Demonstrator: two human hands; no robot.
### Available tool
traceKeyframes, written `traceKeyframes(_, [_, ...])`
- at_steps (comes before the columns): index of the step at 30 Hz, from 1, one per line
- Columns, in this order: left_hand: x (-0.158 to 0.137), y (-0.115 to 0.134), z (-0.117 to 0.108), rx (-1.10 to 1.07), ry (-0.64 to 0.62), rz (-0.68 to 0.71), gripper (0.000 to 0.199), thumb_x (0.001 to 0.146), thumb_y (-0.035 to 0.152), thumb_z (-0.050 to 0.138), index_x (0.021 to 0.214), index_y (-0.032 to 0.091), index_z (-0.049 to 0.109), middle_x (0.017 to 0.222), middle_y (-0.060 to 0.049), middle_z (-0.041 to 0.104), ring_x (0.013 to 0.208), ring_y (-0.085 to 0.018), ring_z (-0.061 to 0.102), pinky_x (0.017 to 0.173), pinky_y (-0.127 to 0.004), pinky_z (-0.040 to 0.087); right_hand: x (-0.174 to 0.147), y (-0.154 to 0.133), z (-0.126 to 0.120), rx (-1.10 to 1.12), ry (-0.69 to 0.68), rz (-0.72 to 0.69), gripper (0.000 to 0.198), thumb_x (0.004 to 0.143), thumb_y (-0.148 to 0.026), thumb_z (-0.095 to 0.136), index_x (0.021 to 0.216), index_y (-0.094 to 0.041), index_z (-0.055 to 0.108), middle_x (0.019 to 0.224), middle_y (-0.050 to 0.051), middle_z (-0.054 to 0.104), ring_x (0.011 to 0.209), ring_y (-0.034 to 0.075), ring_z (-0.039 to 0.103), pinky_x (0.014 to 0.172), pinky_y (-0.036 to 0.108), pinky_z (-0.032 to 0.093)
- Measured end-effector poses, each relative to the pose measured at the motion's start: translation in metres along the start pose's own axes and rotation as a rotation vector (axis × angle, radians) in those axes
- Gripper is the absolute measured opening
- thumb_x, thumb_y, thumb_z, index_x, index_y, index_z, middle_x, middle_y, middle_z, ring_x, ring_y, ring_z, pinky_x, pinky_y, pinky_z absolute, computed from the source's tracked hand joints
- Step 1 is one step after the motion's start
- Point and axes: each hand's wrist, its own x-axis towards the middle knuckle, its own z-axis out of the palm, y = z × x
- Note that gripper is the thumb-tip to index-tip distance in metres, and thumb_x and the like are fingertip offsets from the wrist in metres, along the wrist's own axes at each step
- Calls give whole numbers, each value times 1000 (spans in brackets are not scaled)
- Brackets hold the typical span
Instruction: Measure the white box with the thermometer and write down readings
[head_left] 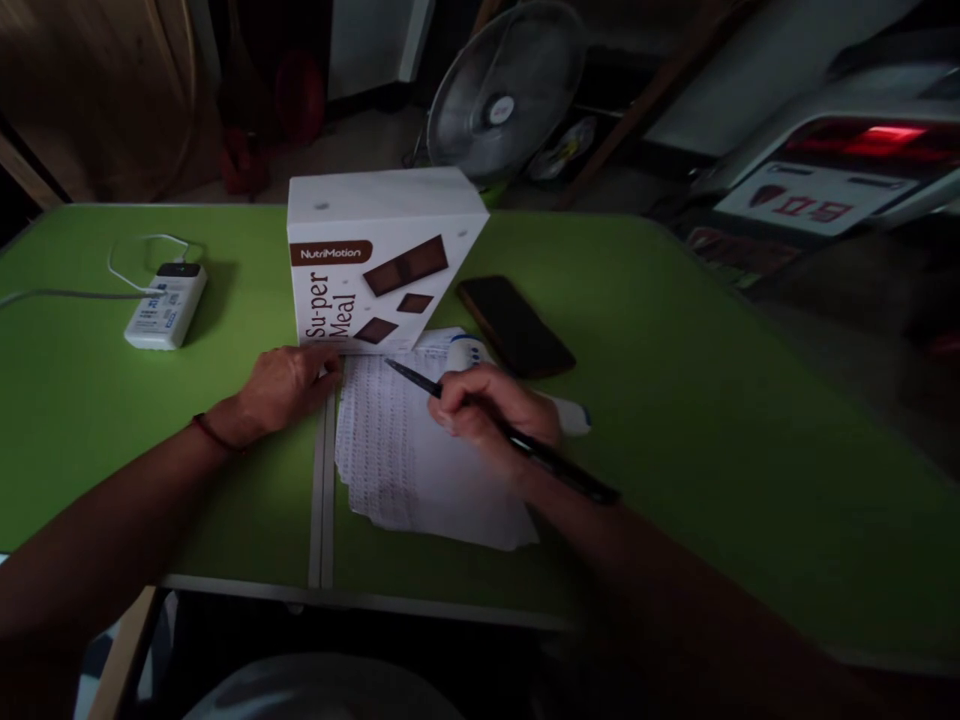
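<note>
My right hand (499, 405) is closed around a black pen (562, 468), whose tip points to the upper left, over the top of a sheet of paper (457, 490). Rows of small writing cover the sheet's left part; its right part looks blank, and its lower left edge is ragged. Curled by the sheet's upper left corner, my left hand (285, 385) rests at the foot of a white NutriMotion box (390, 215). Whether its fingers pinch anything is hidden. A white object with blue ends (469, 350) lies partly beneath my right hand, its kind unclear.
A dark phone (516, 325) lies right of the box on the green table (712, 430). To the left is a white power bank (166, 305) with a cable (75, 294). Beyond the table stand a fan (502, 100) and a vehicle's rear with a lit red lamp (892, 135).
</note>
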Motion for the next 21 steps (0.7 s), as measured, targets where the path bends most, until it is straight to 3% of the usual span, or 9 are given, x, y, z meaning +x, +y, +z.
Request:
traceKeyframes(2, [1,0,-1,-2,-11,-31,18,97,24,61,96,24,79,78,-2,73,67,-20,65,65,-34,49,2,4,8,67,90,19,40,107,-64,61,100,-28,76,74,0,64,68,19,60,68,37,57])
traceKeyframes(5, [2,-2,0,-1,-22,-68,16,96,31,63,88,24,75,72,-2,71,62,-20,63,61,-33,46,9,9,15,131,143,127,43,103,-65,59,104,-27,80,76,1,68,70,20,65,71,40,59])
traceKeyframes(10, [3,-3,4,0,13,-120,28,98,46,66,83,23,72,68,-3,71,59,-20,62,57,-33,45,19,17,20,78,141,257,16,88,-41,69,88,-26,76,62,-3,58,61,17,58,61,35,52])
traceKeyframes(16, [5,14,2,87,-59,-263,48,101,69,67,93,23,76,71,-7,73,71,-30,73,68,-40,57,18,24,22,-70,222,263,11,82,-37,68,88,-28,69,71,-1,63,66,19,59,63,36,51])
traceKeyframes(21, [6,21,7,134,-14,-281,65,93,87,69,96,22,75,77,-10,75,77,-35,76,73,-46,60,19,28,21,-264,243,245,3,85,-27,65,83,-27,68,76,0,66,71,20,62,67,36,53])
